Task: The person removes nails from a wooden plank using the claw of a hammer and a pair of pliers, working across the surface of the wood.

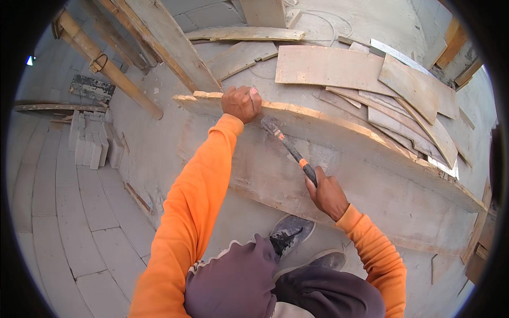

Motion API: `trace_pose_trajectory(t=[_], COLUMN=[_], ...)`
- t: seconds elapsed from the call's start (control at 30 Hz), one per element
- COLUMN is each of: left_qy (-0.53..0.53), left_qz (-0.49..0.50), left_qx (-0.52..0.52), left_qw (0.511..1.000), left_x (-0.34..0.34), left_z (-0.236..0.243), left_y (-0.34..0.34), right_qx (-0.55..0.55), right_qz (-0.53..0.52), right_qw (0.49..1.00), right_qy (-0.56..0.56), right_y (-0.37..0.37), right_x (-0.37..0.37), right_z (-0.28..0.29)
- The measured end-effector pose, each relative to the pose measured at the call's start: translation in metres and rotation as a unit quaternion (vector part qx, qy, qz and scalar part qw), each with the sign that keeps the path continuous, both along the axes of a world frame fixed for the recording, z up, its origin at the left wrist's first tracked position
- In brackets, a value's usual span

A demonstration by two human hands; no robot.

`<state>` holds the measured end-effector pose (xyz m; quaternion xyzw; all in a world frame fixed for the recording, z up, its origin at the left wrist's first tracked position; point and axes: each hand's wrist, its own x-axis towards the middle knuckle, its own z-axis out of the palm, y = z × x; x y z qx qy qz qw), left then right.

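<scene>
My left hand [242, 104] is closed over the top edge of a long upright board [339, 125], near its left end. The board's rough edge is light brown and its face is grey with dust. In my right hand [327, 194] is a hammer [292, 150], held by its black and orange handle. The hammer's dusty head lies close to the board's inner face, just below my left hand; I cannot tell if they touch. A second wide panel [382, 199] meets the upright board along its lower side, nearer to my shoes.
Loose wooden boards [328, 68] lie piled beyond the upright board. At the upper left, a thick plank [164, 40] and a round wooden pole [108, 69] stand slanted. Grey blocks [94, 140] are stacked by the block wall [69, 222]. My shoes [292, 233] are close to the panel.
</scene>
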<state>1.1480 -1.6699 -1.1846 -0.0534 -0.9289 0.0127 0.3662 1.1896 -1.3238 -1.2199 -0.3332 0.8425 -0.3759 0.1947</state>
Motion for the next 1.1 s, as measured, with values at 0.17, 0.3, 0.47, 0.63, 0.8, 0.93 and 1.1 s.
trace_pose_trajectory(t=[0.17, 0.3, 0.47, 0.63, 0.8, 0.93, 1.1], left_qy=[-0.030, -0.004, -0.022, -0.017, 0.034, 0.000, -0.029], left_qz=[0.002, 0.001, 0.004, -0.005, -0.018, 0.000, -0.001], left_qx=[-0.028, -0.021, -0.002, -0.018, -0.026, -0.020, -0.034], left_qw=[0.999, 1.000, 1.000, 1.000, 0.999, 1.000, 0.999], left_x=[-0.012, -0.020, -0.008, -0.022, -0.028, -0.026, -0.018], left_z=[0.006, 0.011, 0.008, 0.018, 0.022, 0.019, 0.008], left_y=[-0.006, -0.003, 0.003, 0.000, 0.004, 0.006, 0.000], right_qx=[-0.151, -0.138, 0.097, -0.028, -0.118, 0.048, -0.059], right_qz=[-0.051, -0.048, -0.007, -0.041, -0.064, -0.035, -0.077], right_qw=[0.987, 0.989, 0.994, 0.998, 0.991, 0.997, 0.995], right_qy=[0.009, 0.029, 0.048, 0.032, -0.006, 0.042, -0.036], right_y=[0.015, 0.032, 0.060, 0.066, 0.069, 0.081, 0.065], right_x=[0.017, 0.013, 0.001, 0.012, 0.013, 0.001, 0.014], right_z=[0.031, 0.027, -0.017, 0.010, 0.031, -0.022, 0.015])
